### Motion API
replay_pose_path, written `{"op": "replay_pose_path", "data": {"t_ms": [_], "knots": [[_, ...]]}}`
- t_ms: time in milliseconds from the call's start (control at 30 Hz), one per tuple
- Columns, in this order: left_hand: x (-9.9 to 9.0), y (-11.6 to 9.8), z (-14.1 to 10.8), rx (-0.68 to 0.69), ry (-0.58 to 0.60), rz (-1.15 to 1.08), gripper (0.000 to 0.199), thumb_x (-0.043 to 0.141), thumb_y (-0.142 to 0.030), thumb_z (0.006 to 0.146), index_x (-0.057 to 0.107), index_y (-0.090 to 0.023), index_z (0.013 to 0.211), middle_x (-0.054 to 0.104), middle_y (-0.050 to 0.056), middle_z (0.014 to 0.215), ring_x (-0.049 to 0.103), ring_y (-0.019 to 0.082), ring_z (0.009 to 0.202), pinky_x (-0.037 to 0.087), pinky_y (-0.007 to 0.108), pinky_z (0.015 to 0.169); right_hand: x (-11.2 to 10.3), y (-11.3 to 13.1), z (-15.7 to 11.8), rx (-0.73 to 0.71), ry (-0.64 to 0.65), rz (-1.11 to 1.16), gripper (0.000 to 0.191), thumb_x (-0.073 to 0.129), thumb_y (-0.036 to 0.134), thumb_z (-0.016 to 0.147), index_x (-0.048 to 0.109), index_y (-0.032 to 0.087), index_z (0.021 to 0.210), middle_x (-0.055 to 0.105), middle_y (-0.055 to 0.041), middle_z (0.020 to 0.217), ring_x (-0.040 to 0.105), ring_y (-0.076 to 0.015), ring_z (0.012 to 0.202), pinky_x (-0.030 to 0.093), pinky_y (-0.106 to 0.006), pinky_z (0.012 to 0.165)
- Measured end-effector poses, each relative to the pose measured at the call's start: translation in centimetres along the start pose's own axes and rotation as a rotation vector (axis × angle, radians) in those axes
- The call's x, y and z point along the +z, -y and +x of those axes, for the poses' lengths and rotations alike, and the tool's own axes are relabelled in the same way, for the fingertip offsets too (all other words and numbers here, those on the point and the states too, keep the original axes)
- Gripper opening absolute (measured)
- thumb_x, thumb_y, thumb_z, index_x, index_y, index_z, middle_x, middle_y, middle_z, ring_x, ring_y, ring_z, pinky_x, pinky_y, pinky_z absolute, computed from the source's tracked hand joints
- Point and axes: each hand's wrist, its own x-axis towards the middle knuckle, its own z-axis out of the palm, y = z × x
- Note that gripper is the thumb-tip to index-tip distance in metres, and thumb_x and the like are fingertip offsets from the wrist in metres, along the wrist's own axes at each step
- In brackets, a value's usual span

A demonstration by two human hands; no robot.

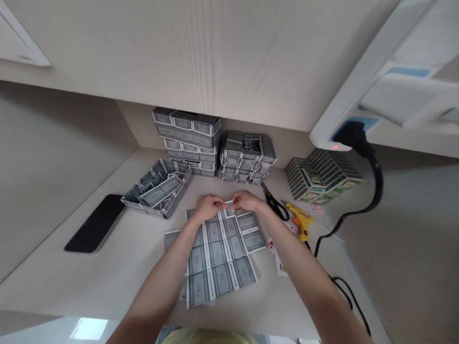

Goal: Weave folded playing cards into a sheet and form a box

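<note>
A sheet of joined playing cards point(217, 253), patterned backs up, lies flat on the white desk, with card flaps sticking out at its sides. At its far edge, my left hand point(210, 207) pinches the left end of a small card flap. The right end of that flap is between the closed fingers of my right hand point(245, 200). The flap point(229, 209) looks slightly raised between the two hands. A few loose cards point(281, 265) lie partly under my right forearm.
An open card-made tray point(172, 203) holds folded card strips. Card boxes point(190, 138) and more boxes point(247, 160) are stacked behind. A phone point(95, 223) lies left. Black scissors point(276, 206), a yellow glue gun point(303, 222), card packs point(322, 174) and a black cable point(377, 186) are right.
</note>
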Motion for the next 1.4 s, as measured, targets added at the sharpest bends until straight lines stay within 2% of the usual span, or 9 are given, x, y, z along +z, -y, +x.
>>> {"op": "replay_pose_path", "data": {"t_ms": [267,467,700,900,1100,1200,1267,1333,1400], "knots": [[0.0,-0.3,0.0,-0.002,-0.011,0.018,0.027,0.056,-0.046,0.073,0.071,-0.023,0.08,0.066,0.002,0.073,0.057,0.017,0.072,0.038,0.027,0.07,0.7,0.4,-0.8,-0.066,-0.069,-0.164,0.008,0.063,0.018,0.06,0.059,0.017,0.068,0.055,0.0039,0.065,0.046,-0.0094,0.063,0.028,-0.019,0.054],[0.3,-0.2,0.0,-0.006,-0.035,-0.009,0.03,0.057,-0.048,0.071,0.071,-0.022,0.078,0.067,0.002,0.074,0.057,0.016,0.073,0.038,0.027,0.071,0.9,-0.3,-1.0,-0.046,-0.016,-0.172,0.013,0.068,0.019,0.057,0.058,0.016,0.065,0.051,0.0059,0.055,0.045,-0.0087,0.055,0.028,-0.018,0.05],[0.2,-0.2,-0.1,-0.001,-0.03,0.015,0.031,0.054,-0.049,0.073,0.071,-0.024,0.078,0.065,0.001,0.07,0.056,0.016,0.07,0.038,0.028,0.072,1.2,-0.1,-2.1,-0.079,-0.054,-0.146,0.01,0.062,0.021,0.064,0.059,0.019,0.073,0.057,0.0036,0.067,0.049,-0.0099,0.063,0.029,-0.019,0.053],[0.1,-0.2,-0.2,-0.014,-0.027,0.011,0.032,0.054,-0.05,0.073,0.071,-0.025,0.08,0.066,0.002,0.074,0.057,0.017,0.072,0.038,0.029,0.073,1.2,-0.6,-2.0,-0.084,0.015,-0.107,0.019,0.07,0.024,0.057,0.059,0.017,0.07,0.055,0.0066,0.059,0.049,-0.0089,0.056,0.03,-0.018,0.051],[0.0,-0.1,0.0,-0.017,-0.02,0.014,0.034,0.052,-0.052,0.073,0.071,-0.024,0.081,0.067,0.002,0.075,0.058,0.017,0.075,0.038,0.029,0.076,1.7,-1.0,-2.5,-0.098,-0.054,-0.026,0.016,0.067,0.027,0.062,0.059,0.017,0.07,0.057,0.0048,0.061,0.052,-0.0102,0.059,0.032,-0.019,0.051],[-0.2,0.2,0.1,-0.024,-0.008,-0.005,0.034,0.051,-0.051,0.074,0.07,-0.023,0.082,0.068,0.002,0.077,0.058,0.017,0.075,0.039,0.027,0.072,1.3,-1.5,-3.5,-0.074,-0.083,0.023,0.027,0.071,0.032,0.058,0.06,0.017,0.078,0.061,0.0019,0.069,0.056,-0.0119,0.065,0.038,-0.02,0.057],[-0.2,0.3,0.1,-0.03,0.006,-0.028,0.035,0.05,-0.05,0.075,0.07,-0.022,0.083,0.068,0.002,0.079,0.058,0.017,0.075,0.039,0.025,0.067,1.0,-1.8,-4.4,-0.023,-0.194,-0.033,0.041,0.073,0.035,0.055,0.059,0.016,0.089,0.063,-0.0027,0.081,0.058,-0.0148,0.075,0.04,-0.022,0.065],[-0.3,0.3,0.1,-0.039,0.019,-0.036,0.036,0.049,-0.05,0.076,0.069,-0.021,0.084,0.068,0.002,0.08,0.058,0.016,0.074,0.038,0.024,0.063,1.0,-2.0,-5.5,0.094,-0.28,-0.087,0.053,0.072,0.04,0.055,0.057,0.014,0.099,0.063,-0.007,0.089,0.058,-0.0182,0.082,0.04,-0.024,0.069],[-0.4,0.2,0.1,-0.049,0.024,-0.028,0.035,0.05,-0.049,0.076,0.069,-0.022,0.084,0.068,0.002,0.081,0.058,0.016,0.074,0.038,0.023,0.063,1.4,-2.0,-6.4,0.189,-0.278,-0.084,0.054,0.071,0.042,0.057,0.056,0.014,0.101,0.064,-0.0082,0.091,0.058,-0.0194,0.083,0.04,-0.024,0.066]]}}
